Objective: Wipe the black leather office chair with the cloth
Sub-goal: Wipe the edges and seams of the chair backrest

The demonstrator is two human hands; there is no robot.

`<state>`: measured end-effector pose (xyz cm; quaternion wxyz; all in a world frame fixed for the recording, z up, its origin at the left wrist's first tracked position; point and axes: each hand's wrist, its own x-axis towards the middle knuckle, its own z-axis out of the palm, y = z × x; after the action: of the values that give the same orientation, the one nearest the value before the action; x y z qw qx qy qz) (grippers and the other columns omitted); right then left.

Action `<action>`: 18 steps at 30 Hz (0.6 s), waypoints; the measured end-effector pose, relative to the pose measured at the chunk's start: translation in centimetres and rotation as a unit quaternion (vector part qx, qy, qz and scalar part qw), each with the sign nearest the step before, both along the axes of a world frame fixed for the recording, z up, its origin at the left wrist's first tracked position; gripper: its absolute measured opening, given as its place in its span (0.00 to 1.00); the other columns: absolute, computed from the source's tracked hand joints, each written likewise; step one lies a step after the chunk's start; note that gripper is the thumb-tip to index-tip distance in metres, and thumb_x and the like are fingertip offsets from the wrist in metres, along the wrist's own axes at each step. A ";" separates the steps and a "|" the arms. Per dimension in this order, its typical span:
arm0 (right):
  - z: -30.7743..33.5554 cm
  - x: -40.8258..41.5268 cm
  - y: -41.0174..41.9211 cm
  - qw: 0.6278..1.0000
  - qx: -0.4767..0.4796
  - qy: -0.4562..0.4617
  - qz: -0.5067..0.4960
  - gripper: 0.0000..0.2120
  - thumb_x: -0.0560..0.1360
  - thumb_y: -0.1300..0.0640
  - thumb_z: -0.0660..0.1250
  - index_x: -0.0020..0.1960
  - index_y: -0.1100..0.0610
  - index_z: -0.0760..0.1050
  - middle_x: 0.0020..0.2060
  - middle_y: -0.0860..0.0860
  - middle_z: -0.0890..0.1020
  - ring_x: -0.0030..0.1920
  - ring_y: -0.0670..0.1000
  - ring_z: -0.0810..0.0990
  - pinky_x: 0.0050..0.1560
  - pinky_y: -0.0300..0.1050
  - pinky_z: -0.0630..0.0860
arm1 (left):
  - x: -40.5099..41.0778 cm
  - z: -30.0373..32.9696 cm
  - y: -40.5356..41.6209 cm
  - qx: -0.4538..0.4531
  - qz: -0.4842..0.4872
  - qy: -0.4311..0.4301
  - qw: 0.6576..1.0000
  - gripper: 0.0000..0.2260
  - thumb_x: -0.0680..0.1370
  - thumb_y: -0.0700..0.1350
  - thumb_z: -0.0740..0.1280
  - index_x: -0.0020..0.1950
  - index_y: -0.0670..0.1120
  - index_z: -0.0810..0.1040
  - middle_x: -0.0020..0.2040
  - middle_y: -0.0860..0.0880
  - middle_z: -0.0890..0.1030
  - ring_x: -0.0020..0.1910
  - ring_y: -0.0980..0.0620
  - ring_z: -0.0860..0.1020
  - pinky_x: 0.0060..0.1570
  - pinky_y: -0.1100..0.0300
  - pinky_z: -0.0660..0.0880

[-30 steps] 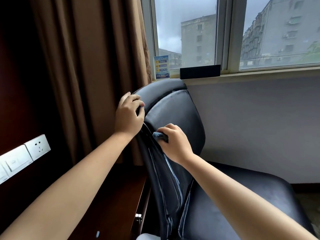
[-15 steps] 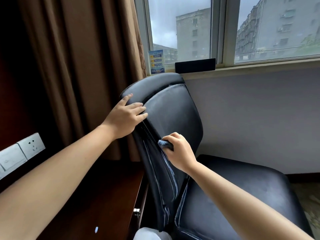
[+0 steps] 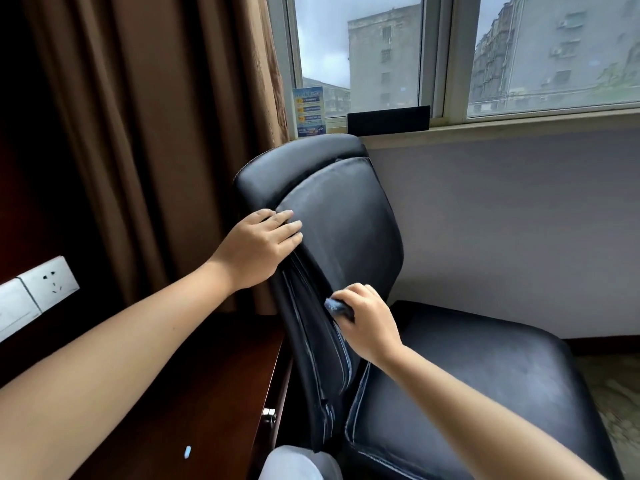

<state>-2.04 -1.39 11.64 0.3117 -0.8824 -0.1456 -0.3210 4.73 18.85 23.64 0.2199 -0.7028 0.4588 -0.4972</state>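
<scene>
A: Left hand (image 3: 261,245) lying flat, bracing the chair (image 3: 346,216) back; right hand (image 3: 369,322) gripping the cloth (image 3: 335,305) at its side edge.
B: Advise working along the seam with steady pressure.

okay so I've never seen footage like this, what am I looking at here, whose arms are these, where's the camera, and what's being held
There is no machine here: these are a person's two bare arms, filmed by a wide-angle camera worn on their head, looking forward and down. That is why the arms seem to reach in from the bottom edge.

In front of them is a black leather office chair, seen from its side, next to a dark wooden desk and below a window.

The left hand lies with straight fingers on the edge of the backrest, apparently steadying it. The right hand grips a small blue cloth, mostly hidden in the fist, pressed to the backrest's side seam lower down.
</scene>
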 end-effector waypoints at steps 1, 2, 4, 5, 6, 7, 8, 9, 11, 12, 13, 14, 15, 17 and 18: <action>0.6 0.3 0.3 1.000 0.021 -0.008 -0.005 0.07 0.71 0.61 0.70 0.49 0.56 0.81 0.43 0.48 0.81 0.45 0.51 0.75 0.46 0.36 0.68 | -0.1 -0.2 -0.1 -0.009 0.003 0.001 1.000 0.17 0.76 0.34 0.54 0.49 0.42 0.83 0.53 0.45 0.83 0.55 0.43 0.81 0.56 0.52 0.70; 1.2 0.5 0.6 0.999 0.033 -0.014 -0.009 0.07 0.72 0.60 0.70 0.50 0.56 0.81 0.45 0.48 0.82 0.46 0.50 0.75 0.47 0.36 0.67 | -0.2 -0.4 -0.1 -0.017 0.006 0.001 1.000 0.18 0.77 0.34 0.53 0.49 0.42 0.83 0.53 0.45 0.83 0.55 0.43 0.81 0.55 0.52 0.70; 1.6 0.6 1.1 1.000 0.025 -0.007 -0.005 0.09 0.72 0.61 0.69 0.52 0.57 0.80 0.47 0.49 0.82 0.47 0.50 0.74 0.49 0.36 0.67 | -0.1 -0.8 -0.2 -0.030 0.008 -0.001 1.000 0.19 0.78 0.35 0.52 0.49 0.41 0.83 0.53 0.45 0.83 0.55 0.42 0.80 0.55 0.51 0.70; 1.3 0.5 1.2 1.000 0.013 0.001 0.002 0.09 0.72 0.61 0.69 0.52 0.58 0.80 0.47 0.49 0.82 0.48 0.51 0.74 0.49 0.37 0.68 | -0.1 -0.9 -0.3 -0.035 0.009 -0.002 0.999 0.19 0.78 0.35 0.52 0.48 0.41 0.83 0.53 0.44 0.83 0.55 0.42 0.80 0.55 0.51 0.70; 0.7 0.2 1.2 1.000 0.004 0.008 0.008 0.10 0.71 0.62 0.69 0.52 0.58 0.80 0.47 0.50 0.82 0.48 0.51 0.74 0.49 0.37 0.68 | -0.1 -1.1 -0.4 -0.042 0.010 -0.007 0.999 0.18 0.78 0.35 0.53 0.48 0.41 0.83 0.52 0.44 0.83 0.55 0.42 0.80 0.55 0.51 0.70; -0.3 -0.1 1.1 1.000 0.001 0.017 0.011 0.10 0.71 0.62 0.69 0.53 0.58 0.80 0.47 0.49 0.81 0.48 0.51 0.74 0.49 0.36 0.67 | -0.1 -1.3 -0.5 -0.051 0.012 -0.014 0.999 0.17 0.78 0.35 0.54 0.48 0.41 0.83 0.52 0.44 0.83 0.55 0.42 0.80 0.55 0.51 0.70; -1.6 -0.6 1.0 1.000 0.004 0.029 0.009 0.10 0.72 0.62 0.69 0.53 0.58 0.79 0.48 0.49 0.81 0.48 0.51 0.74 0.49 0.35 0.66 | -0.1 -1.5 -0.5 -0.061 0.012 -0.017 0.998 0.16 0.78 0.34 0.55 0.47 0.41 0.83 0.52 0.44 0.83 0.55 0.42 0.80 0.56 0.51 0.70; -2.8 -1.1 0.7 0.999 0.012 0.047 0.004 0.10 0.72 0.62 0.68 0.54 0.58 0.79 0.48 0.49 0.81 0.49 0.51 0.74 0.49 0.34 0.65 | -0.1 -1.6 -0.5 -0.068 0.009 -0.018 0.997 0.16 0.78 0.34 0.55 0.47 0.41 0.83 0.52 0.44 0.83 0.56 0.42 0.80 0.56 0.50 0.70; -4.6 -1.8 0.2 0.996 0.029 0.090 -0.003 0.11 0.74 0.60 0.66 0.56 0.57 0.78 0.50 0.48 0.80 0.51 0.50 0.74 0.48 0.31 0.63 | -0.3 -1.8 -0.5 -0.074 0.005 -0.020 0.997 0.16 0.79 0.34 0.55 0.48 0.41 0.83 0.53 0.44 0.83 0.56 0.41 0.80 0.57 0.50 0.70; -5.0 -1.9 -0.1 0.994 0.030 0.108 -0.004 0.11 0.75 0.60 0.65 0.57 0.56 0.78 0.50 0.47 0.79 0.51 0.49 0.73 0.47 0.30 0.62 | -0.4 -1.7 -0.6 -0.073 0.005 -0.020 0.997 0.15 0.78 0.35 0.56 0.48 0.41 0.83 0.53 0.44 0.83 0.56 0.41 0.80 0.58 0.49 0.70; -5.1 -1.9 -0.4 0.992 0.026 0.120 -0.002 0.10 0.75 0.59 0.65 0.56 0.55 0.78 0.49 0.45 0.79 0.51 0.48 0.72 0.47 0.29 0.62 | -0.5 -1.6 -0.7 -0.071 0.007 -0.015 0.997 0.13 0.77 0.36 0.58 0.48 0.42 0.83 0.54 0.44 0.83 0.57 0.40 0.79 0.59 0.49 0.70; -4.9 -1.8 -0.7 0.992 0.025 0.125 0.001 0.10 0.75 0.59 0.65 0.56 0.54 0.78 0.48 0.44 0.78 0.50 0.47 0.72 0.46 0.29 0.62 | -0.7 -1.7 -0.7 -0.070 0.009 -0.004 0.998 0.12 0.76 0.38 0.59 0.49 0.42 0.83 0.55 0.44 0.82 0.58 0.40 0.79 0.60 0.48 0.69; -4.5 -1.8 -0.9 0.992 0.033 0.123 0.003 0.09 0.75 0.59 0.65 0.54 0.53 0.79 0.46 0.42 0.77 0.49 0.46 0.71 0.45 0.28 0.63 | -0.9 -1.8 -0.8 -0.069 0.011 0.010 0.997 0.12 0.75 0.40 0.60 0.51 0.42 0.82 0.55 0.43 0.82 0.59 0.40 0.78 0.61 0.46 0.69; -3.4 -1.6 -1.0 0.993 0.075 0.094 -0.002 0.07 0.75 0.59 0.67 0.51 0.55 0.80 0.43 0.41 0.77 0.46 0.46 0.72 0.45 0.27 0.63 | -1.4 -2.2 -1.0 -0.063 0.016 0.034 0.997 0.14 0.75 0.43 0.60 0.54 0.43 0.82 0.56 0.43 0.82 0.60 0.40 0.77 0.65 0.43 0.67; -2.9 -1.5 -1.0 0.992 0.097 0.077 -0.007 0.06 0.74 0.59 0.68 0.51 0.55 0.80 0.43 0.43 0.79 0.45 0.47 0.72 0.45 0.27 0.64 | -1.6 -2.4 -1.0 -0.055 0.018 0.044 0.997 0.14 0.74 0.45 0.61 0.55 0.43 0.82 0.56 0.43 0.81 0.61 0.40 0.76 0.66 0.42 0.65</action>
<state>-3.52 -2.36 8.70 0.4037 -0.8710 -0.0836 -0.2673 3.11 17.86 21.22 0.1692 -0.7434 0.4273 -0.4859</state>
